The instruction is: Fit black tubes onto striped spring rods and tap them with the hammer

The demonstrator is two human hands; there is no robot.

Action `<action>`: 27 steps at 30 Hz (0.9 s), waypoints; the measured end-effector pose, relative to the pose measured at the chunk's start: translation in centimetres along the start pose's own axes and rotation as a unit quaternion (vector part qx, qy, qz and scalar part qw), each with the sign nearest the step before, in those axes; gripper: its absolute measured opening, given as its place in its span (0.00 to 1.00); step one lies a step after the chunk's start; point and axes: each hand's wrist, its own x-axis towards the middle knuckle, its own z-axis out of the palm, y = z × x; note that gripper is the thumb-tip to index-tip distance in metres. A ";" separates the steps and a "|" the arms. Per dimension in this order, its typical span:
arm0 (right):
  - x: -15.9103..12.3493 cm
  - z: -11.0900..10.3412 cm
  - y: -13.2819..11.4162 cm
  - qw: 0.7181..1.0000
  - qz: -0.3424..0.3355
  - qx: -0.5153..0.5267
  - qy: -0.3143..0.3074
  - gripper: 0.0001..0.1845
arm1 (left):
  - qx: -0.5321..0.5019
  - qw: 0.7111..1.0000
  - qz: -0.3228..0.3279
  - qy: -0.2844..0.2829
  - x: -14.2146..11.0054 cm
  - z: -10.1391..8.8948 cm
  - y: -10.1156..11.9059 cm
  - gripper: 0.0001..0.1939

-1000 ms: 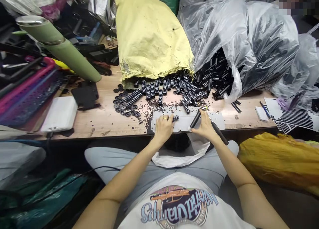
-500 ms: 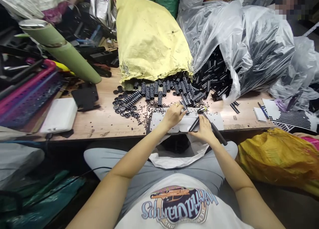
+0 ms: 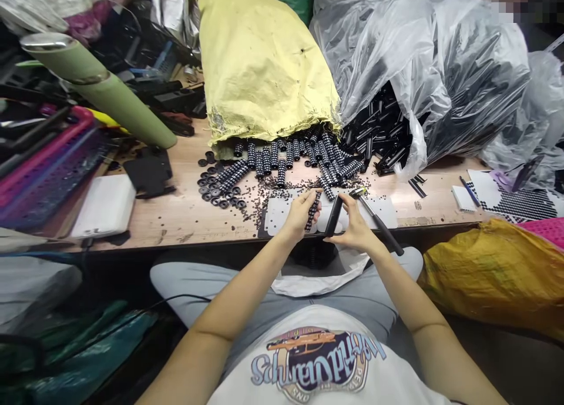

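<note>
From my distant feed I am watching a wearer who is sporting a white T-shirt point(image 3: 390, 375) with a large chest print point(image 3: 319, 367), all of it showing upside down to me. Pale blue lettering, reading "World Champs", is sweeping across a dark badge, and an orange motif I'm not quite making out is sitting at its collar-far edge. Smaller capitals are curving along the badge's pale border, only partly legible. Light-blue jeans point(image 3: 194, 278) are covering both thighs. The left hand point(image 3: 303, 211), the right hand point(image 3: 359, 226) and both forearms are showing bare.
</note>
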 end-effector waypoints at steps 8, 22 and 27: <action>1.1 1.2 -1.3 0.996 -0.056 0.060 -0.022 0.65 | -0.066 0.994 -0.045 0.069 -1.0 1.0 0.4 0.15; 1.3 3.2 -0.4 0.992 -0.020 0.126 0.024 0.62 | -0.012 0.991 -0.112 0.073 -1.1 2.2 1.1 0.11; 1.2 4.8 0.9 0.996 0.041 0.048 0.060 0.59 | 0.233 0.969 0.071 0.044 -0.6 1.0 -1.6 0.18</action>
